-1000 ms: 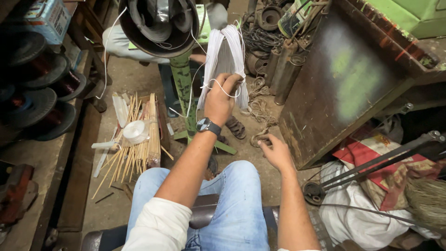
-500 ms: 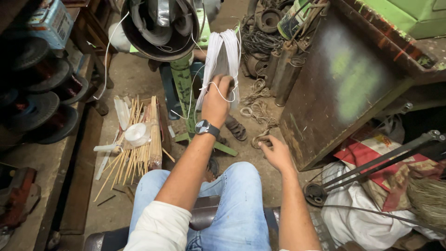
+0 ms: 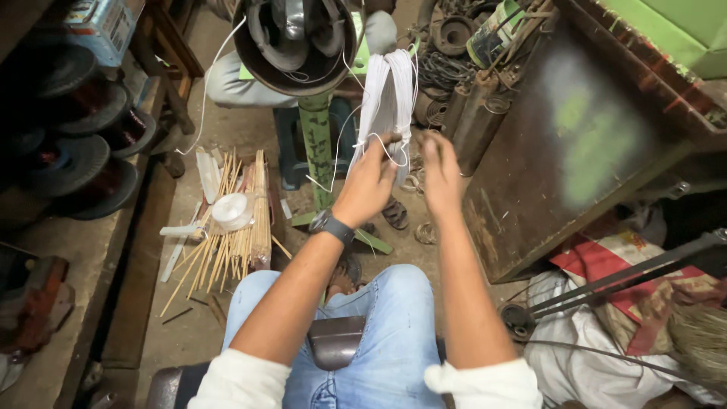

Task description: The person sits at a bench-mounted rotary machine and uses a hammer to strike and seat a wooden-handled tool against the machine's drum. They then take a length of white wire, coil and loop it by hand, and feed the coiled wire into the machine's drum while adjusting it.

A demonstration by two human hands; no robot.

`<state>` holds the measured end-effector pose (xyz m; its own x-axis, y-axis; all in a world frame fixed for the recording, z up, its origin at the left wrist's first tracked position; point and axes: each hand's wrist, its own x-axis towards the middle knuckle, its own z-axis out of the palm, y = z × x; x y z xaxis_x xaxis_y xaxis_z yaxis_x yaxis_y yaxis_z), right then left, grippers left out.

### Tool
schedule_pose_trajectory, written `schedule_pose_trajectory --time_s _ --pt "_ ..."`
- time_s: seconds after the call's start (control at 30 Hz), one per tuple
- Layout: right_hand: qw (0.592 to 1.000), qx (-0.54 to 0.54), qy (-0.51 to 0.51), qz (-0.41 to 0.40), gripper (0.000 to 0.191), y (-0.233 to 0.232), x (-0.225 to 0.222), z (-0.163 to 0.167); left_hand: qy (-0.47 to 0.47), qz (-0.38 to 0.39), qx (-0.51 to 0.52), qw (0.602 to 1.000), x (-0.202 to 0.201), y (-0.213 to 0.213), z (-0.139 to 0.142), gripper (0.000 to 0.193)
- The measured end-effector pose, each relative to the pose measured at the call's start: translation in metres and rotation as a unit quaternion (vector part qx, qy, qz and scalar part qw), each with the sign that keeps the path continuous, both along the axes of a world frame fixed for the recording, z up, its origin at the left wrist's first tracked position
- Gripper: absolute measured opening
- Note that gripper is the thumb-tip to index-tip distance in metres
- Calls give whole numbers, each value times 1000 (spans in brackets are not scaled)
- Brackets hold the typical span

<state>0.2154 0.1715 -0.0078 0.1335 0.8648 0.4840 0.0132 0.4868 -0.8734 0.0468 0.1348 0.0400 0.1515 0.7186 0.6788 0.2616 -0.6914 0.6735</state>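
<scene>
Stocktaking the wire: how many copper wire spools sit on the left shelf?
4 visible: top spool, two middle ones, lowest. More may be hidden behind.

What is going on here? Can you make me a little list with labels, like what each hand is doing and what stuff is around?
Left hand: pinches the lower end of the white wire bundle, a watch on its wrist
Right hand: raised beside the bundle, fingers at its lower edge; grip unclear
White wire bundle: hangs from the round metal housing on a green stand
Floor, left: thin wooden sticks with a white roll on top
Far left: copper wire spools
Right: rusty metal cabinet
</scene>
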Motion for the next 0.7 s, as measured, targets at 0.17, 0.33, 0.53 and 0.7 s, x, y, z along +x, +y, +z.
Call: schedule_pose_trajectory --time_s 0.17,0.33,0.53,0.7 --pt "990 -101 32 95 48 26 -26 6 95 158 -22 983 -14 -35 40 22" --pt "996 -6 61 61 41 16 -36 -18 52 128 91 986 -8 -20 61 27" --pt "995 3 98 36 34 11 -30 -14 219 164 149 950 -11 12 45 18" --pt "996 -33 85 16 27 0 -30 -8 232 174 224 930 -19 22 27 15"
